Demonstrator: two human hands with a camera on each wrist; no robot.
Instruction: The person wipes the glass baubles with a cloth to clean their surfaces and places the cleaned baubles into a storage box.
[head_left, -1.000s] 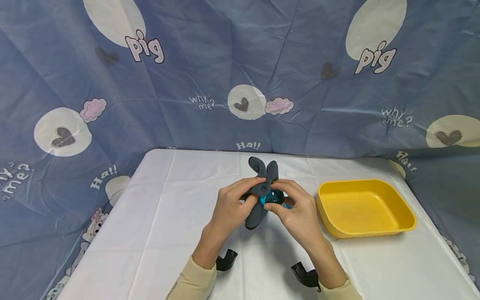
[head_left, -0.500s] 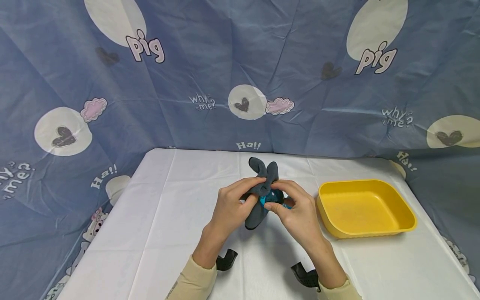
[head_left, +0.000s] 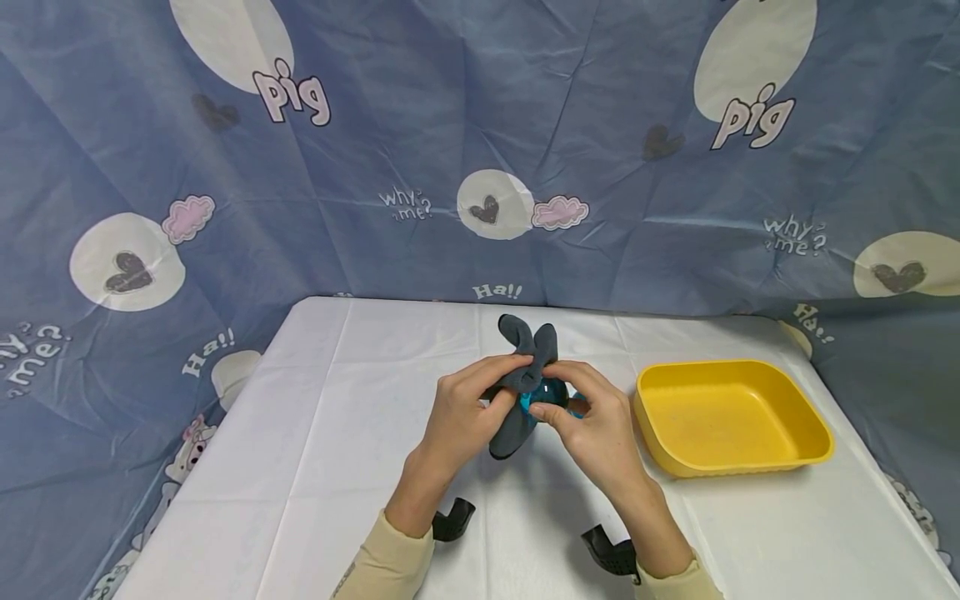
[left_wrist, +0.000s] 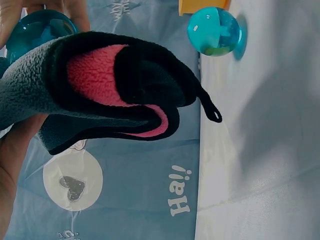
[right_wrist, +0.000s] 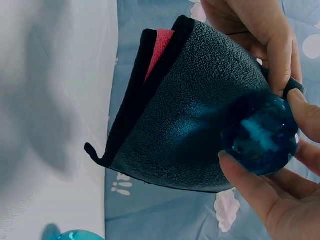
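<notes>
In the head view my left hand [head_left: 465, 408] pinches a grey cleaning cloth [head_left: 513, 432] bunched above the table. Its black edging, pink inner side and small hanging loop show in the left wrist view. My right hand [head_left: 600, 425] grips a clear blue ball [right_wrist: 260, 132] between thumb and fingers, with a pale shape visible inside it. The cloth lies against the ball, and its lower part hangs down spread out in the right wrist view. A second blue ball on a round foot [left_wrist: 213, 31] stands on the table, mostly hidden behind my right hand in the head view.
A yellow tray [head_left: 651, 433] sits on the white-covered table [head_left: 360, 433] to the right of my hands. Behind the table hangs a blue printed curtain [head_left: 525, 117]. Black curved pieces [head_left: 453, 521] stick out at both wrists.
</notes>
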